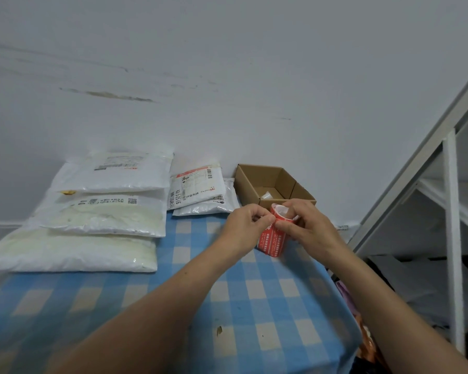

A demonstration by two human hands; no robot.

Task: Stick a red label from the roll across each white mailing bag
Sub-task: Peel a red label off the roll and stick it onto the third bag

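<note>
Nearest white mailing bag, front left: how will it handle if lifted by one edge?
Probably floppy: the nearest white mailing bag looks soft and pillowy, so it would likely droop. Its smooth plastic skin may be slippery. A second bag overlaps its far edge, so pulling could drag that too.

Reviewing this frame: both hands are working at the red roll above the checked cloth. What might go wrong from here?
1. The left hand pinches at the edge of the red paper label roll, which the right hand grips; a peeled label may curl onto itself.
2. The white plastic mailing bags lie overlapped, so a label might bridge two.
3. It might cover their printed barcodes.
</note>
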